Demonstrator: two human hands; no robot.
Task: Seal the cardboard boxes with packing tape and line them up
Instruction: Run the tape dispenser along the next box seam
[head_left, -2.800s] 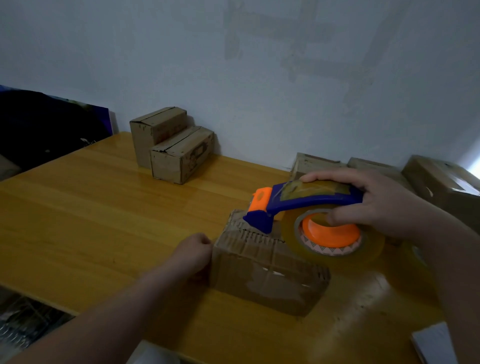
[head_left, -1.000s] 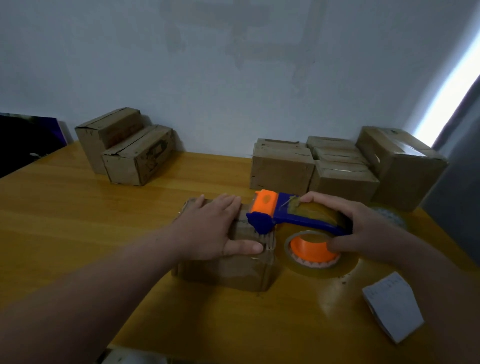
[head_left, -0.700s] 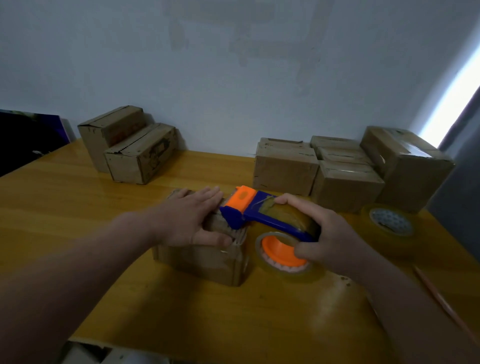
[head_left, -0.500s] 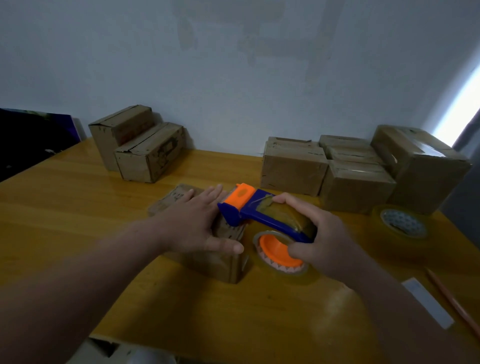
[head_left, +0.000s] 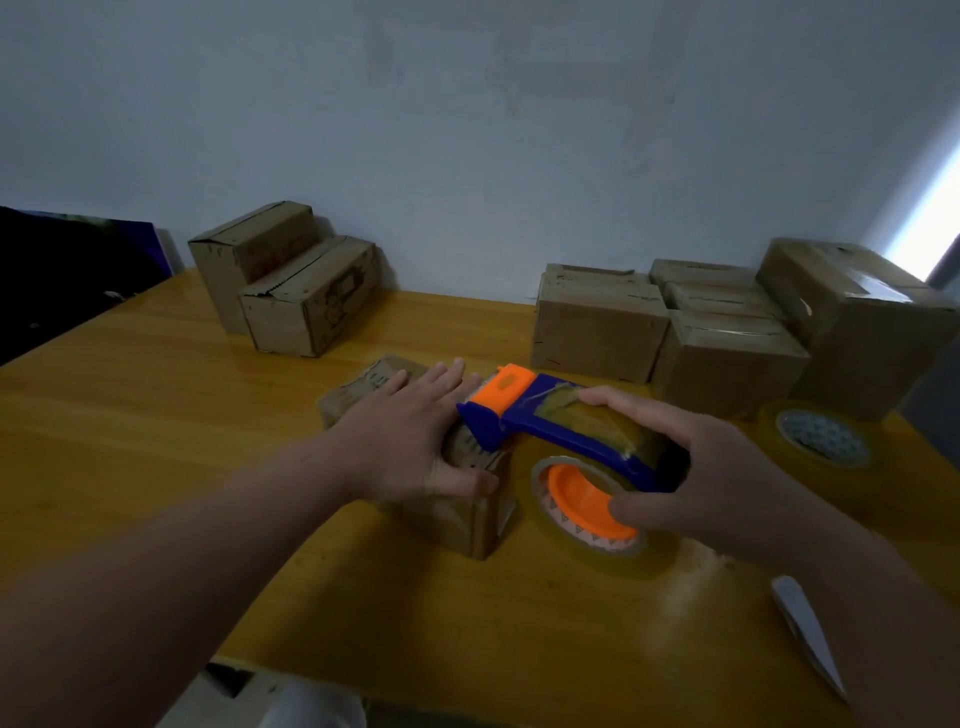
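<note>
A small cardboard box (head_left: 457, 519) lies on the wooden table (head_left: 156, 415) in front of me. My left hand (head_left: 410, 441) presses flat on its top, fingers straight, thumb over the near edge. My right hand (head_left: 691, 467) grips a blue and orange tape dispenser (head_left: 540, 421) holding a clear tape roll (head_left: 592, 514). The dispenser's orange head sits at the box's right end, next to my left fingers.
Two cardboard boxes (head_left: 296, 291) stand at the back left by the wall. Several more boxes (head_left: 727, 332) are grouped at the back right. A spare tape roll (head_left: 821, 441) lies at the right, and a white paper piece (head_left: 805, 634) near the front right edge.
My left hand moved from the box's left side onto its top and now presses it flat. The dispenser has gone from on top of the box to its right end.
</note>
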